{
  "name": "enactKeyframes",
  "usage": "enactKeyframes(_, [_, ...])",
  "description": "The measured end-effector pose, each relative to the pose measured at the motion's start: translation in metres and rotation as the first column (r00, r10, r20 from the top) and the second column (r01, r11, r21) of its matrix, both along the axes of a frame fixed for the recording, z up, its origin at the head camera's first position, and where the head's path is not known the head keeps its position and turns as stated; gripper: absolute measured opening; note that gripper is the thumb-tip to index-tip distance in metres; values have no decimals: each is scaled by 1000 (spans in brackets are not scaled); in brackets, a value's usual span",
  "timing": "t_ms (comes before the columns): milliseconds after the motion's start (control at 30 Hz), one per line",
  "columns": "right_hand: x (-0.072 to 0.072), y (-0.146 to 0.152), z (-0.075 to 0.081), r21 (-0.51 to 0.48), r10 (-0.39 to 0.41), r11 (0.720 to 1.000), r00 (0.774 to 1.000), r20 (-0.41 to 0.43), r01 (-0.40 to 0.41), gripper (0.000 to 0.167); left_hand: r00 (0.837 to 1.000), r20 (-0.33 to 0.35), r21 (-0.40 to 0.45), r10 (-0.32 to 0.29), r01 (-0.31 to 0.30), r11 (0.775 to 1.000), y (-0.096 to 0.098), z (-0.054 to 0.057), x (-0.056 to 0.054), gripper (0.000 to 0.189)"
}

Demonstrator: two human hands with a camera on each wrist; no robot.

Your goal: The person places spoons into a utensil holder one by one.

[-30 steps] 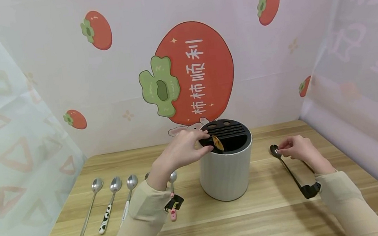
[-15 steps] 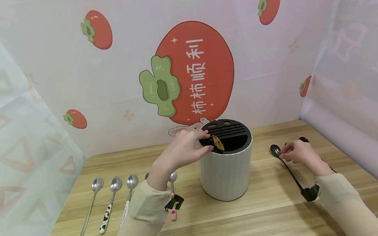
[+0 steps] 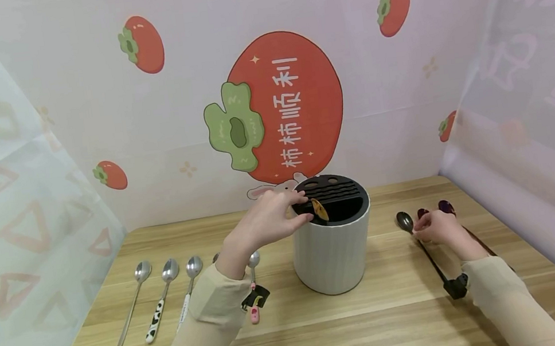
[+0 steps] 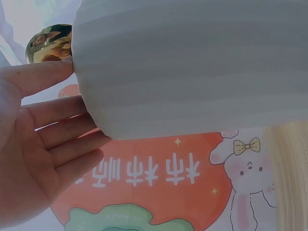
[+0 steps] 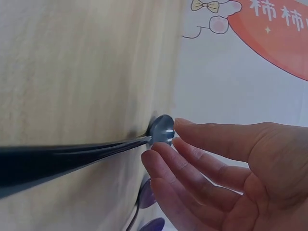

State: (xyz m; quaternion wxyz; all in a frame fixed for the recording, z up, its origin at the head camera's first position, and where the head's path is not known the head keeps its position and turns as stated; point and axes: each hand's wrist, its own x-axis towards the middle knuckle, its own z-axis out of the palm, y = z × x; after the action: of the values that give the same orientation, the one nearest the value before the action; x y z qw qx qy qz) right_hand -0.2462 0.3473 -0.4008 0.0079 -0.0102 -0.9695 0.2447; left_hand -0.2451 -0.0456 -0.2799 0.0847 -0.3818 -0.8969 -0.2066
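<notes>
Head view shows the wooden table (image 3: 360, 336) with a white, ribbed utensil holder (image 3: 332, 261) near its back edge. At the rim, the left hand (image 3: 269, 215) has thumb and fingers parted; left wrist view reveals all 4 fingers. Toward the table's right edge lies a glossy black spoon (image 3: 405, 222). Right wrist view shows the right hand (image 3: 440, 228) narrowly spread at its shiny oval bowl, contact unclear. A mirror-gold spoon (image 3: 320, 210) stands in the holder, its bowl beside the left fingertips.
</notes>
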Motion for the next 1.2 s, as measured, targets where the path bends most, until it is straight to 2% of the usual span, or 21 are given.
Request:
enactKeyframes(167, [1,1,-4,8,-16,1000,1000,13,16,22,1000,-9,-2,5,-5,1000,0,0,1,36])
enactKeyframes(300, [2,3,-10,-23,-24,999,999,36,24,23,1000,-15,-1,1,-1,1000,0,0,0,36])
enactKeyframes(433, [1,4,-13,-27,-11,1000,999,38,12,23,1000,-19,-2,-2,2,1000,0,0,0,36])
enactKeyframes(767, [-4,4,-10,77,5,997,997,80,-11,22,1000,-29,2,-5,5,1000,0,0,0,36])
enactKeyframes(1033, [-9,7,-11,20,-9,1000,988,157,6,19,1000,-24,4,-7,7,1000,0,0,0,36])
enactKeyframes(1200, [-10,9,-12,33,7,999,989,145,-12,20,1000,-26,3,-10,10,1000,0,1,0,35])
